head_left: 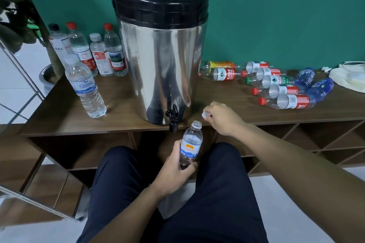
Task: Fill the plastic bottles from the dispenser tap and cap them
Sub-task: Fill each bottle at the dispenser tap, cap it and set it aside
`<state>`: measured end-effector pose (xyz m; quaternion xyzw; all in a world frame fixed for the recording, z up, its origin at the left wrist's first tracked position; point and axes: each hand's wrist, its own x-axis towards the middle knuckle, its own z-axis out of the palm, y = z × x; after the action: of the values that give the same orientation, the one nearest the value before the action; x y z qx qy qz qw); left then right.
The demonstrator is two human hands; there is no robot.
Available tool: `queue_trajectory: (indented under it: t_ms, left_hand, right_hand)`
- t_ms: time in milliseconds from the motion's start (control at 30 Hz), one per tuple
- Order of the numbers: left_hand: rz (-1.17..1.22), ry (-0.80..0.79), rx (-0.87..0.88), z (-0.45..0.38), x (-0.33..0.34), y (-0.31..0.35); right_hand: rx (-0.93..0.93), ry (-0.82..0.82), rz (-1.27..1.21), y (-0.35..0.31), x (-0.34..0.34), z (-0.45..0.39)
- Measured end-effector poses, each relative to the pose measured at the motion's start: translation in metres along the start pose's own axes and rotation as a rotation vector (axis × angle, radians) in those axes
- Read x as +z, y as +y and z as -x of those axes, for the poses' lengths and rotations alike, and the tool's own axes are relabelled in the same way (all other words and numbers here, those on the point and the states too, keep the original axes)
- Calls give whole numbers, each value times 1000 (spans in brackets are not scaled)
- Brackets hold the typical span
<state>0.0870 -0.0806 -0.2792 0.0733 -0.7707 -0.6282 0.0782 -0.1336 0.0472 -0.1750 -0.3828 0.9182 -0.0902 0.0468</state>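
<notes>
Left hand point(173, 165) grips an open bottle point(191, 143); right hand point(221, 117) pinches its cap point(205, 115).
Five capped bottles point(94, 55) stand left of the dispenser point(160, 61); empties point(276, 87) wait on the right.

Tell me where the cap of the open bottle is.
The small white plastic cap is pinched in the right hand, just right of the black dispenser tap, above the uncapped blue-labelled clear bottle.

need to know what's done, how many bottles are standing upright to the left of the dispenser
5. Four stand at the back by the wall; one stands nearer the front edge. Others may be hidden behind the dispenser.
</notes>
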Motion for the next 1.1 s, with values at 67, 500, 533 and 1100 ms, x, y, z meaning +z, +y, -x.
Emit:
queue_trajectory:
  t_ms: [67,500,533,1100]
  left_hand:
    - [11,-10,-14,3,-3,-4]
    - [-57,46,-113,3,-17,-50]
    - [-54,55,-131,4,-19,-53]
    - [128,131,-177,8,-23,-62]
  right_hand:
    - [27,54,-11,1,11,-5]
    - [175,260,-359,-12,0,4]
    - [160,292,-415,-19,-3,10]
    - [-193,309,-617,-126,-32,44]
